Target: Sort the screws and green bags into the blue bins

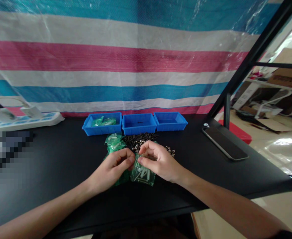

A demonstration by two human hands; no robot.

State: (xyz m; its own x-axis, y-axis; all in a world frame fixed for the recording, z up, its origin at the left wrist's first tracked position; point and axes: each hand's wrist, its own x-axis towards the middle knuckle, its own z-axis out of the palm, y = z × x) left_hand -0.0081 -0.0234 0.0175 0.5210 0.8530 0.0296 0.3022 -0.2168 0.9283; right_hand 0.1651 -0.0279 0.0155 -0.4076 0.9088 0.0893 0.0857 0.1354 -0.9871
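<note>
A small clear-green plastic bag with white and metal pieces inside hangs just above the black table. My left hand pinches its upper left edge between thumb and fingers. At the same bag's top, my right hand has its thumb and fingertips closed, partly hiding the opening. Behind the hands lies a pile of dark screws, with shiny-headed pieces to the right. More green bags lie beside and behind my left hand.
Three blue bins stand in a row behind the pile: the left bin holds green bags, then the middle bin and right bin. A phone lies right, a power strip left. A black frame post rises at right.
</note>
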